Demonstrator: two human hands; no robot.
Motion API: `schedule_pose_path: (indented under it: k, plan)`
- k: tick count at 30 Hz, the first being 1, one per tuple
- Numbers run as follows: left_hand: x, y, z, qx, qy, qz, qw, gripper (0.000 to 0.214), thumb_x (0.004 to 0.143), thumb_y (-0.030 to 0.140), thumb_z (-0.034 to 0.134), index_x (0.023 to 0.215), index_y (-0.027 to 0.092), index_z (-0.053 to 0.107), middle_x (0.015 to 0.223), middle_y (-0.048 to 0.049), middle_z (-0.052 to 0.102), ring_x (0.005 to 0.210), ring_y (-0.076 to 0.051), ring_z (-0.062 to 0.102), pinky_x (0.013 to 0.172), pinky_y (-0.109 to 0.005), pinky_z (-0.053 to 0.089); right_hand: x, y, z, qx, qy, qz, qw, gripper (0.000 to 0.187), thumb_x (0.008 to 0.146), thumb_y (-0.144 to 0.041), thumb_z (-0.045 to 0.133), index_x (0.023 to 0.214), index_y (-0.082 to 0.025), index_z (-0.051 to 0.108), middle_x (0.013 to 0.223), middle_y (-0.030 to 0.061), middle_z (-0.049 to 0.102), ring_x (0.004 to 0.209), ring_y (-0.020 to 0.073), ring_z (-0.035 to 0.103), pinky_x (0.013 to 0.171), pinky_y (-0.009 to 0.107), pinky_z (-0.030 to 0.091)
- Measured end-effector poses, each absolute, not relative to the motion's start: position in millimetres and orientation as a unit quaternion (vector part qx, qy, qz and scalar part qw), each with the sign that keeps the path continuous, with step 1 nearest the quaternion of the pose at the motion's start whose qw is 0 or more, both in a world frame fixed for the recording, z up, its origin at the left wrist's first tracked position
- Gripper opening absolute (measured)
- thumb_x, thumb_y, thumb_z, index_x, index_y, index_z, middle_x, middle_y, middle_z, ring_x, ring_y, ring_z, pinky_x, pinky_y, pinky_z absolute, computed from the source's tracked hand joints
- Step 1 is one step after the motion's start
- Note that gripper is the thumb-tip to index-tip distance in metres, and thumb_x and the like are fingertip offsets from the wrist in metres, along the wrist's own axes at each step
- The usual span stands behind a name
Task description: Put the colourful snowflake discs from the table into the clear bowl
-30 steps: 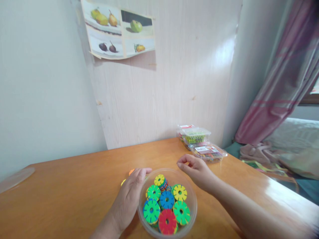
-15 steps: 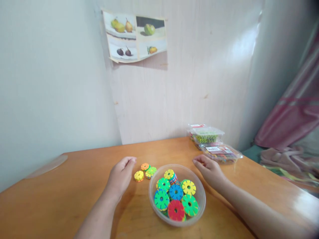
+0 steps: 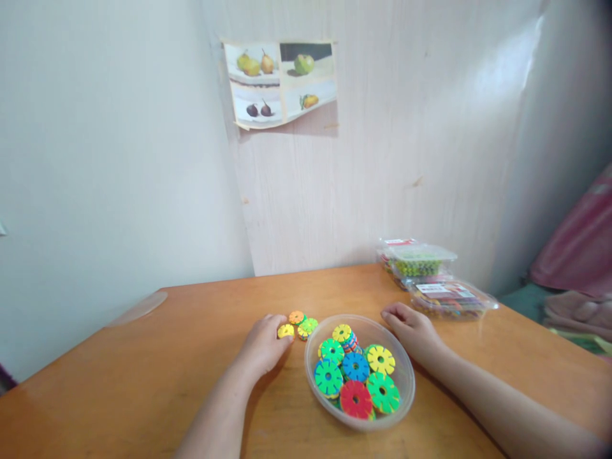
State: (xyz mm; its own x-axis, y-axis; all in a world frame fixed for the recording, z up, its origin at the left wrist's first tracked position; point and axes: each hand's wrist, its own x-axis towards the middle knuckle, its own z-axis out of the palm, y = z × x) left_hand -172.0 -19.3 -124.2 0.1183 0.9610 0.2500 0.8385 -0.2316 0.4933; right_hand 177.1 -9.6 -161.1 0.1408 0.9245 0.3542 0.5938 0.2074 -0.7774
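A clear plastic bowl [image 3: 408, 380] sits on the orange wooden table [image 3: 143, 382], holding several slotted plastic discs in green, blue, yellow and red [image 3: 356, 368]. Three loose discs lie just left of the bowl: yellow [image 3: 285, 331], orange [image 3: 296, 317] and green [image 3: 307, 327]. My left hand [image 3: 264, 346] rests on the table with its fingers and thumb closed around the yellow disc. My right hand [image 3: 412, 330] lies on the table against the bowl's far right rim, its fingers curled in with nothing visible in them.
Clear lidded boxes of small coloured pieces [image 3: 419, 260] [image 3: 449, 298] stand at the table's back right corner. A clear lid [image 3: 138, 308] lies at the far left edge. A fruit picture [image 3: 282, 81] hangs on the wall panel behind. Pink cloth [image 3: 578, 306] lies to the right.
My left hand left the bowl's side and went to the loose discs, closing on the yellow one. My right hand lowered onto the table by the rim. The view swung left.
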Motion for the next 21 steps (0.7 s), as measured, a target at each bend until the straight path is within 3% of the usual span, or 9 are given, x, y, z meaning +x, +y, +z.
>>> schedule_pose_path:
  k: [7, 12, 16, 21]
  plan:
    - [-170.7, -16.2, -131.7, 0.743, 0.612, 0.250, 0.104, 0.017, 0.073, 0.014, 0.060, 0.088, 0.021, 0.067, 0.092, -0.0049, 0.067, 0.090, -0.020, 0.060, 0.076, -0.026, 0.041, 172.2, -9.8, -161.6, -0.594, -0.632, 0.199, 0.456, 0.026, 0.080, -0.041, 0.051, 0.077, -0.020, 0.066, 0.073, 0.0022, 0.067, 0.072, 0.0202, 0.061, 0.064, 0.030, 0.044]
    - [-177.1, -9.1, -135.9, 0.726, 0.622, 0.276, 0.099, 0.026, 0.070, 0.012, 0.059, 0.094, 0.019, 0.066, 0.096, -0.0058, 0.066, 0.092, -0.020, 0.062, 0.078, -0.027, 0.044, 173.1, -10.1, -159.2, -0.594, -0.634, 0.205, 0.452, 0.025, 0.079, -0.040, 0.051, 0.076, -0.020, 0.066, 0.072, 0.0019, 0.068, 0.071, 0.0203, 0.061, 0.065, 0.030, 0.044]
    - [-169.5, -19.0, -115.7, 0.711, 0.619, 0.318, 0.102, 0.028, 0.077, 0.019, 0.057, 0.104, 0.019, 0.063, 0.108, -0.0071, 0.066, 0.102, -0.021, 0.062, 0.089, -0.030, 0.046, 174.0, -7.4, -161.4, -0.594, -0.636, 0.205, 0.447, 0.027, 0.079, -0.041, 0.050, 0.078, -0.020, 0.067, 0.074, 0.0022, 0.068, 0.073, 0.0204, 0.062, 0.065, 0.030, 0.044]
    - [-129.8, -65.9, -71.0, 0.737, 0.518, 0.383, 0.205, 0.033, 0.080, 0.032, 0.061, 0.112, 0.023, 0.062, 0.116, -0.0062, 0.066, 0.113, -0.023, 0.059, 0.099, -0.036, 0.044, 172.2, -6.4, -162.0, -0.594, -0.637, 0.205, 0.448, 0.026, 0.080, -0.040, 0.049, 0.078, -0.020, 0.066, 0.073, 0.0020, 0.068, 0.073, 0.0202, 0.061, 0.065, 0.030, 0.044]
